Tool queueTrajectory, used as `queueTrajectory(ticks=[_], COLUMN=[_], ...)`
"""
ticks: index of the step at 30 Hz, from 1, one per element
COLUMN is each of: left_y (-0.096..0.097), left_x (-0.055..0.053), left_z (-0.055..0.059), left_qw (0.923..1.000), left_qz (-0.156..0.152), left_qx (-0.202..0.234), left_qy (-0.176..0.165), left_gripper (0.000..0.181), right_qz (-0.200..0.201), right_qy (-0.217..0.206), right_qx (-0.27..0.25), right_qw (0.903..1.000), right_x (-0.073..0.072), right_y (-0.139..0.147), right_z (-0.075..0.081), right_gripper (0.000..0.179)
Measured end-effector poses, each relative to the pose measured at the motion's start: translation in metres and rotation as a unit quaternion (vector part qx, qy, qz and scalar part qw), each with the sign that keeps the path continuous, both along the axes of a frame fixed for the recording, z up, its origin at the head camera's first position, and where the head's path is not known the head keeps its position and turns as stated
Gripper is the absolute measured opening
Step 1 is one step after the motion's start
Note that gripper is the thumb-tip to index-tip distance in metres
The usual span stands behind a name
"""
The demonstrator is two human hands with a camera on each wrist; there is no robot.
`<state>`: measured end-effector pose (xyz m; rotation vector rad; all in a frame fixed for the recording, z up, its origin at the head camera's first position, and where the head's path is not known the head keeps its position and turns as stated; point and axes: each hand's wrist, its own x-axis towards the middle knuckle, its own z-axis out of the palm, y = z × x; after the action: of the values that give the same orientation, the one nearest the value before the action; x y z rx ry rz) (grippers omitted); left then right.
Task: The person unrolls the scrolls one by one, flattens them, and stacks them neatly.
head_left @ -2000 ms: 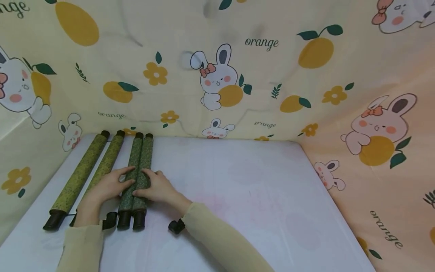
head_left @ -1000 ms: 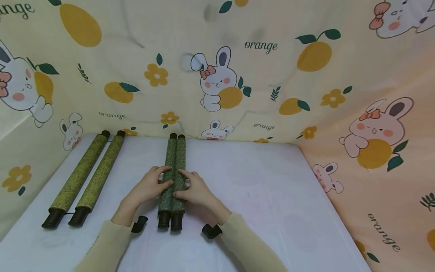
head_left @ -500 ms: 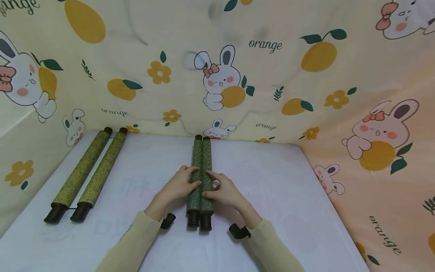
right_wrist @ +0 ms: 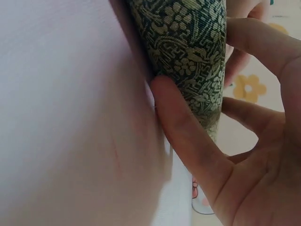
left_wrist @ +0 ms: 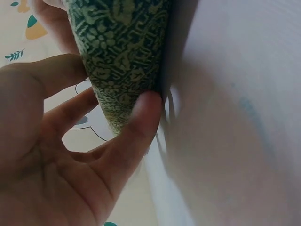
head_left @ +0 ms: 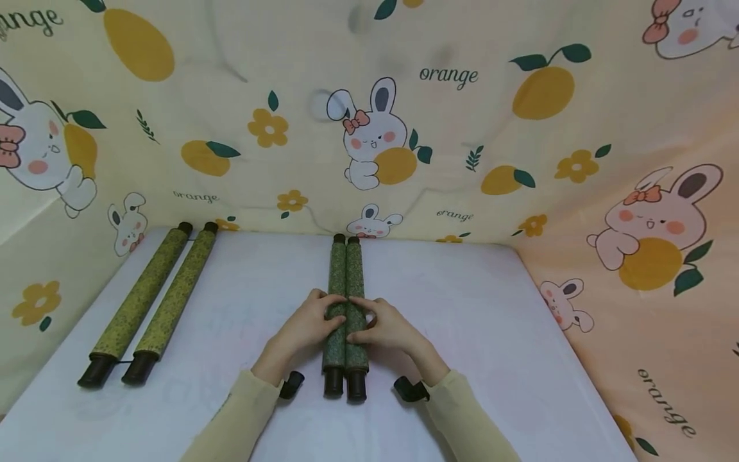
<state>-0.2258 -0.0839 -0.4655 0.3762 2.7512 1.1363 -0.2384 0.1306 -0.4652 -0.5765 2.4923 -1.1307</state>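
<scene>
Two green brocade rolls of a scroll, a left roll point(head_left: 337, 273) and a right roll point(head_left: 355, 273), lie side by side mid-table, dark knobs at both ends. My left hand point(head_left: 308, 324) grips the left roll, fingers over its top and thumb low on its side. On the opposite side, my right hand point(head_left: 392, 327) holds the right roll the same way. Up close, the left wrist view has the patterned cloth point(left_wrist: 120, 52) between thumb and fingers. The right wrist view has similar green cloth point(right_wrist: 188, 47) with the right thumb point(right_wrist: 178, 117) pressed along its lower edge.
To the left lie two yellow-green scroll rolls point(head_left: 141, 292), slightly apart, joined by a thin cord point(head_left: 125, 362) near the dark knobs. They rest on a white table point(head_left: 462, 346). A cream cloth point(head_left: 300, 58) printed with rabbits and oranges stands behind and at both sides.
Both hands have carried the green scroll rightward, from beside the yellow-green rolls to the table's middle. In the last half second it has hardly moved.
</scene>
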Motion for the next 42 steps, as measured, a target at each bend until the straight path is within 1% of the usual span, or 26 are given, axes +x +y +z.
queueTrajectory(ticks=[4, 8, 12, 14, 19, 25, 27, 32, 37, 39, 42], left_y=[-0.002, -0.007, -0.011, -0.012, -0.013, -0.012, -0.013, -0.017, -0.023, -0.025, -0.028], left_x=[0.003, 0.003, 0.001, 0.001, 0.002, 0.003, 0.003, 0.001, -0.002, -0.002, -0.002], left_z=[0.0, 0.001, 0.002, 0.003, 0.005, 0.006, 0.006, 0.005, 0.003, 0.004, 0.004], left_qw=[0.9998, 0.9994, 0.9993, 0.9995, 0.9996, 0.9996, 0.9997, 0.9996, 0.9985, 0.998, 0.9978], left_qz=[0.004, 0.005, 0.0, 0.0, -0.001, 0.002, -0.002, -0.026, -0.051, -0.057, -0.057], left_qx=[-0.018, -0.031, -0.032, -0.031, -0.027, -0.021, -0.018, -0.001, -0.001, -0.006, -0.018], left_qy=[0.008, 0.013, 0.016, 0.011, -0.001, -0.019, -0.018, -0.007, -0.018, -0.026, -0.029], left_gripper=[0.044, 0.044, 0.044, 0.044, 0.046, 0.055, 0.057, 0.055, 0.056, 0.056, 0.056], right_qz=[-0.002, -0.012, -0.021, -0.024, -0.029, -0.026, -0.025, -0.013, 0.003, -0.003, -0.031], right_qy=[0.01, 0.029, 0.046, 0.049, 0.042, 0.026, 0.016, 0.0, -0.014, -0.012, -0.001], right_qx=[0.008, 0.015, 0.021, 0.023, 0.019, 0.021, 0.016, 0.014, 0.013, 0.01, 0.009], right_qw=[0.9999, 0.9994, 0.9985, 0.9983, 0.9985, 0.9991, 0.9994, 0.9998, 0.9998, 0.9999, 0.9995], right_x=[0.001, 0.002, 0.002, 0.002, 0.001, -0.001, -0.002, -0.003, -0.005, -0.005, -0.006], right_y=[-0.002, -0.004, -0.004, -0.003, 0.001, 0.009, 0.012, 0.019, 0.023, 0.023, 0.023], right_z=[-0.001, 0.0, 0.003, 0.004, 0.003, 0.003, 0.003, 0.005, 0.004, 0.004, 0.005], right_gripper=[0.082, 0.08, 0.08, 0.08, 0.079, 0.079, 0.078, 0.074, 0.069, 0.066, 0.061])
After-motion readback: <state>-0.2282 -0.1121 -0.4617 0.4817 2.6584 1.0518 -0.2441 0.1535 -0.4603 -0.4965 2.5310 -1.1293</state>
